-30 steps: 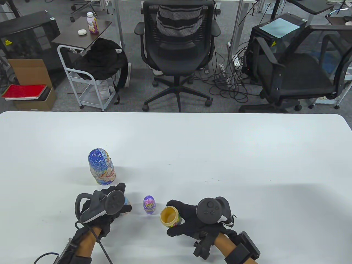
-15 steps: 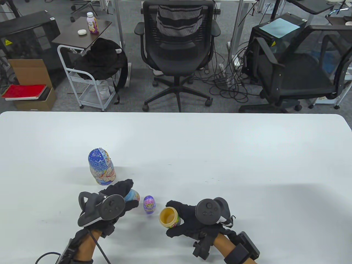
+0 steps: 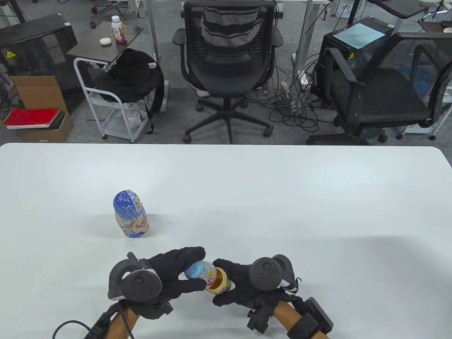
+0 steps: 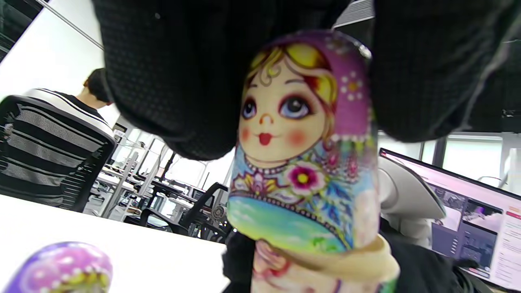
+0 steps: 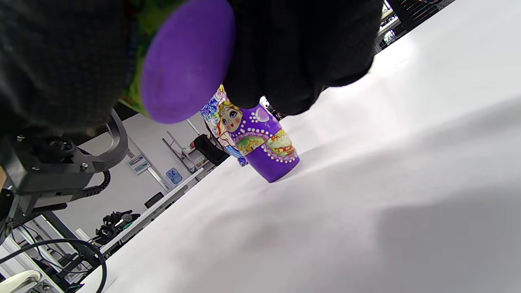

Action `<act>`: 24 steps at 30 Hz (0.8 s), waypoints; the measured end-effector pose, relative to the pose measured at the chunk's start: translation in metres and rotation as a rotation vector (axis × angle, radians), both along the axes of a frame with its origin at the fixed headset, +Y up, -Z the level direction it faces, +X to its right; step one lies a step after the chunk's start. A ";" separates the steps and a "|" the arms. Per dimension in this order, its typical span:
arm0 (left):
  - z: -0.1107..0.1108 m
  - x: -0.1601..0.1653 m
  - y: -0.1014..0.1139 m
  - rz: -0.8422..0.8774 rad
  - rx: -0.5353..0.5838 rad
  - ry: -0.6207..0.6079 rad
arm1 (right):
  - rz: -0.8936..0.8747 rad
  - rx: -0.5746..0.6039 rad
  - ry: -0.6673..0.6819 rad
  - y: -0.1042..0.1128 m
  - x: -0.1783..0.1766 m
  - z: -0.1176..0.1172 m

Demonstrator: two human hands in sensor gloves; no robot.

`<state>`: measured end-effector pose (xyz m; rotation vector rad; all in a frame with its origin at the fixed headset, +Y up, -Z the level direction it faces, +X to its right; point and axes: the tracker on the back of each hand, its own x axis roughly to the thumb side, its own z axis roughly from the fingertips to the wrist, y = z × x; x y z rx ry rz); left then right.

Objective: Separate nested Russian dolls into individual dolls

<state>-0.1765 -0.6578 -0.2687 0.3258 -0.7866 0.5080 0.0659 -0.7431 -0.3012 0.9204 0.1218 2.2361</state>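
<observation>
The left hand grips the upper half of a doll, fingers curled over its head from above and behind. In the left wrist view the gloved fingers press on both sides of that doll top, whose painted face, purple scarf and flowered chest look toward the camera. The right hand grips the lower half of the same doll, a cup with a pale wooden rim, held off the table with its mouth toward the left hand. The two halves meet between the hands: the top's lower edge sits at, or partly inside, the cup's rim, though whether it is fully seated cannot be told. In the right wrist view the cup's purple bottom shows between the dark glove fingers.

Just beyond the hands stands a small purple doll, upright and closed on the white table. In the table view the left hand hides it; in the left wrist view only its rounded purple head shows at the bottom left corner. It stands close behind the held doll and touches neither hand.

Farther back and to the left stands the large blue doll, upright and closed, well apart from both hands.

Past the table's far edge stand a black office chair and a small side table carrying a bottle.
</observation>
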 end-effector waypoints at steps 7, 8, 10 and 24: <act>-0.002 0.010 -0.005 0.003 -0.031 -0.026 | 0.045 0.053 -0.007 0.001 -0.002 0.003; -0.002 0.011 -0.006 0.008 -0.039 -0.032 | 0.049 0.057 -0.010 0.001 -0.002 0.003; -0.002 0.013 -0.006 -0.009 -0.026 -0.029 | 0.052 0.061 -0.014 0.001 -0.002 0.002; -0.005 0.015 -0.003 0.027 -0.045 -0.024 | -0.086 -0.021 -0.059 0.003 0.008 -0.005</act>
